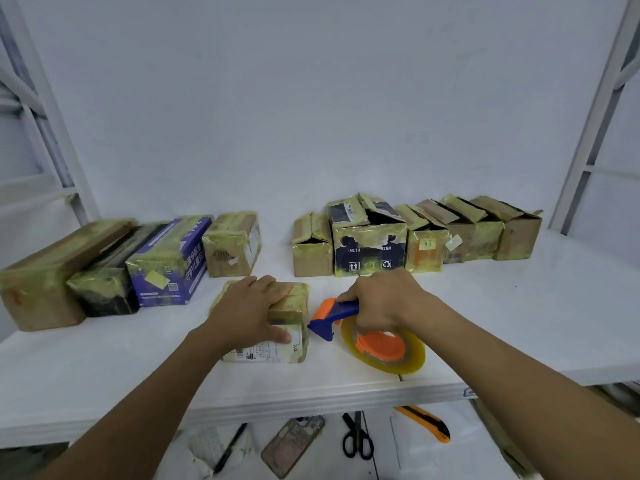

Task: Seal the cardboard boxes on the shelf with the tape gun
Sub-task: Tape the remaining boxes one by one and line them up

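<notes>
Small cardboard box (294, 313) sat at the front middle of the shelf (519, 323), closed and lying flat, yellowish tape already over its top, a printed label on the near face.

- Judged light: one hand was enough to steady it.
- Card looked stiff at the edges, likely softer mid-panel.
- The taped skin looked slick, so better pinned from above than pinched at the sides.

Left hand (252, 306) lay across the box top, fingers fairly straight, pressing it down. Right hand (377, 299) was wrapped round the handle of the tape gun (346, 311), whose blue nose was just beside the box's right edge. I could not tell if it touched. The tape roll (391, 367) hung below the hand, still thick. The gun is best held by the handle, clear of the cutter.

Counts:
- One box under hand.
- Four boxes back left, all closed: brown box (45, 282), dark box (104, 282), blue box (169, 265), squat brown box (232, 247).
- About six in the open-flapped row (426, 252) back right. They overlapped, so the count was unsure.
- One tape gun.

On the level below: one pen (230, 448), one phone (294, 445), one pair of scissors (356, 441), one utility knife (426, 422).
</notes>
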